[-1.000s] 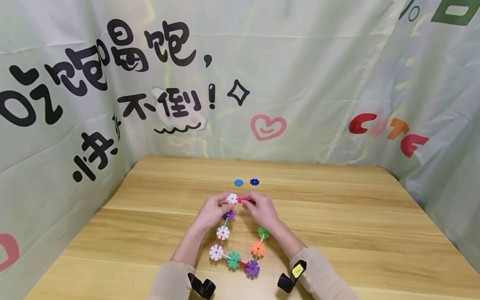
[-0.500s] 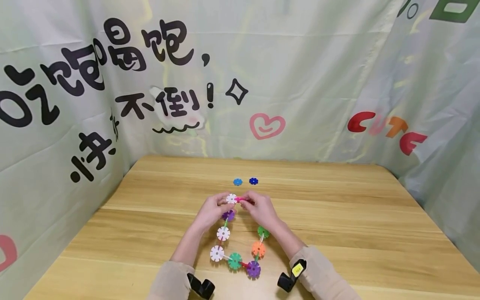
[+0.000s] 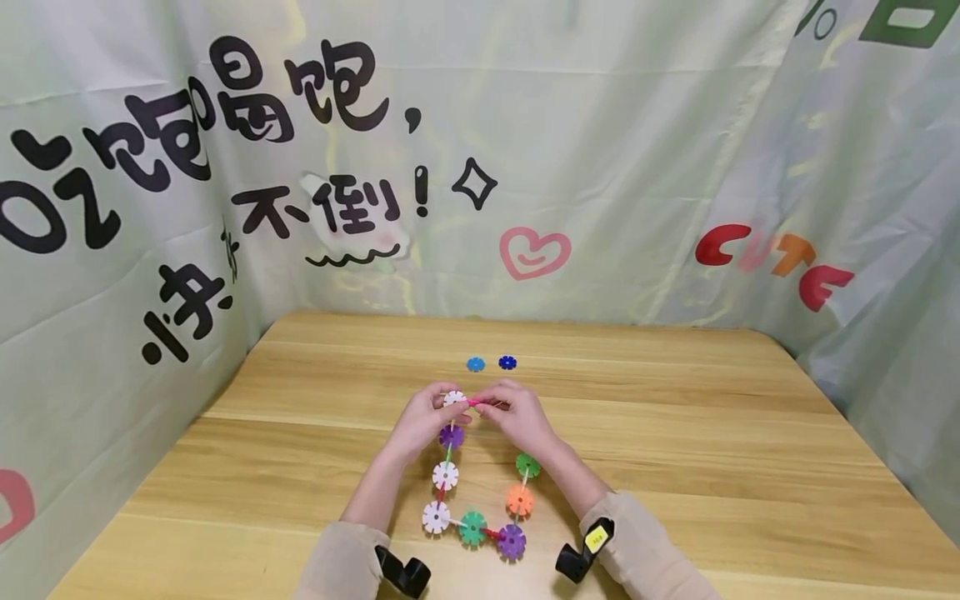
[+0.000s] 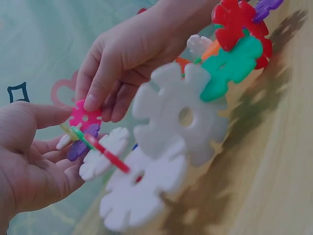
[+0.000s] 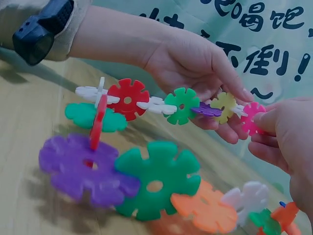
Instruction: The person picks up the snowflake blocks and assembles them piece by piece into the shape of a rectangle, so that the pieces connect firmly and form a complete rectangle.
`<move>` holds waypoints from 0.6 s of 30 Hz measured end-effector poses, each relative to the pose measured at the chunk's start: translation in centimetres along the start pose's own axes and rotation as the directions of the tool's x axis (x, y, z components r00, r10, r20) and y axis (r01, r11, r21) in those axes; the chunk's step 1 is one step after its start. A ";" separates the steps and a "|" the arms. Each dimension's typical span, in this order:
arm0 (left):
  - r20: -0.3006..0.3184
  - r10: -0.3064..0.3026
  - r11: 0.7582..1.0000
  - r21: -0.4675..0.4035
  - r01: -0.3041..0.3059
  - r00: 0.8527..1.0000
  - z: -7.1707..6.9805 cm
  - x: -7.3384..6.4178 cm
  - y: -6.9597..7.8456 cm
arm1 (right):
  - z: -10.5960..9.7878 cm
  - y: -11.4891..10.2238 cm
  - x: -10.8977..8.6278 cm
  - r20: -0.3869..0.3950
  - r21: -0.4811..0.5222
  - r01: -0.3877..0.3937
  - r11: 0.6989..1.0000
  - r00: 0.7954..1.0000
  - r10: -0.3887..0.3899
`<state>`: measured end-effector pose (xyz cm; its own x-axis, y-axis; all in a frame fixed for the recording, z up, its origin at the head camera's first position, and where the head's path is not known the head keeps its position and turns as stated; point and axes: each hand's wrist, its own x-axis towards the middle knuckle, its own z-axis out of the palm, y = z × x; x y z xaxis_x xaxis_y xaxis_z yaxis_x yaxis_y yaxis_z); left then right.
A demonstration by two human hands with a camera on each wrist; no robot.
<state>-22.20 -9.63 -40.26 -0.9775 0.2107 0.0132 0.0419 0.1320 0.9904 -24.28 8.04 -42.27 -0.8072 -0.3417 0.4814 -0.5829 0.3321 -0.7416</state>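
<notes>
My left hand point(image 3: 422, 425) holds the end of a chain of interlocking plastic flower discs, its fingers around a white flower disc point(image 3: 453, 398). A pink flower disc point(image 5: 253, 119) meets that white one edge to edge, pinched between the thumb and fingers of my right hand point(image 3: 519, 418). How deep the slots sit cannot be told. Back from the held end run a yellow disc point(image 5: 225, 107), a purple disc point(image 3: 452, 437) and further discs. The chain bends round on the table past a teal disc point(image 3: 472, 528) to an orange disc point(image 3: 519, 501) and a green disc point(image 3: 528, 465) near my right wrist.
A light blue disc point(image 3: 476, 364) and a dark blue disc point(image 3: 507, 362) lie flat on the wooden table point(image 3: 675, 417) beyond my hands. Printed cloth point(image 3: 615, 167) hangs along the table's back and sides. Black cameras point(image 3: 577, 562) are strapped at both wrists.
The white and pink discs have shifted slightly left and down between my hands. The purple disc below shows more fully, and the chain's near part has slid a little towards me.
</notes>
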 end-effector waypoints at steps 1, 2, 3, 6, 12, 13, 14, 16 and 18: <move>-0.003 -0.001 1.000 -0.002 0.001 1.000 0.0 0.0 0.1 | 0.0 0.0 0.0 0.007 0.023 -0.015 1.000 1.000 0.015; -0.003 -0.005 1.000 -0.008 0.005 1.000 0.0 -0.1 0.1 | -0.1 -0.6 0.1 0.021 0.042 -0.032 0.999 0.999 0.031; -0.004 -0.006 1.000 -0.013 0.006 1.000 0.0 -0.1 0.1 | -0.3 -1.2 0.1 0.039 0.053 -0.056 0.997 0.998 0.054; -0.009 -0.017 1.000 -0.014 0.016 1.000 -0.1 0.0 0.1 | -1.2 -2.5 0.4 0.099 0.081 -0.114 0.990 0.989 0.106; -0.014 -0.006 1.000 -0.008 0.006 1.000 -0.6 0.2 -0.5 | -1.4 0.4 2.8 0.095 0.214 -0.283 0.935 0.958 0.269; -0.011 -0.001 1.000 -0.007 0.001 1.000 -0.7 0.2 -0.5 | -1.2 1.1 3.3 0.075 0.219 -0.305 0.927 0.952 0.296; -0.010 0.002 1.000 -0.005 -0.002 1.000 -0.8 0.2 -0.5 | -1.0 1.7 3.9 0.056 0.219 -0.325 0.920 0.946 0.321; -0.003 0.012 1.000 -0.003 -0.012 1.000 -0.9 0.1 -0.6 | -0.7 2.4 5.0 0.013 0.187 -0.360 0.914 0.931 0.364; 0.000 0.017 1.000 -0.001 -0.017 1.000 -1.1 0.1 -0.6 | -0.4 2.9 6.0 -0.030 0.145 -0.391 0.909 0.916 0.399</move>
<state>-22.56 -10.76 -40.70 -0.9767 0.2127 0.0298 0.0579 0.1272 0.9902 -30.82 7.32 -41.31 -0.9752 -0.1540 0.1592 -0.2005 0.3082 -0.9299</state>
